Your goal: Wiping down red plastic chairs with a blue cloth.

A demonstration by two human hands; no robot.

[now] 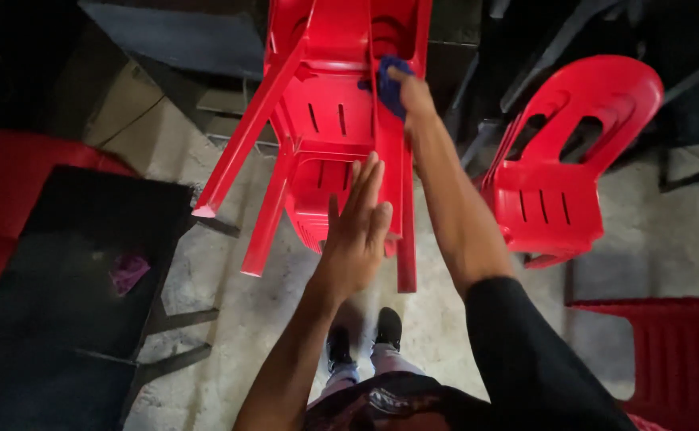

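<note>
A red plastic chair [329, 120] is tipped over in front of me, its legs pointing toward me and down to the concrete floor. My left hand [357, 227] lies flat and open against the chair's backrest edge, fingers together and pointing up. My right hand [413, 92] reaches further up and presses a blue cloth [389, 84] against the underside of the seat near one leg. My shoes show below on the floor.
A second red plastic chair [565, 160] stands upright to the right. A dark table [62, 271] with a small purple rag [128, 271] is at the left. Another red surface [677, 351] sits at the lower right. Dark furniture legs crowd the top right.
</note>
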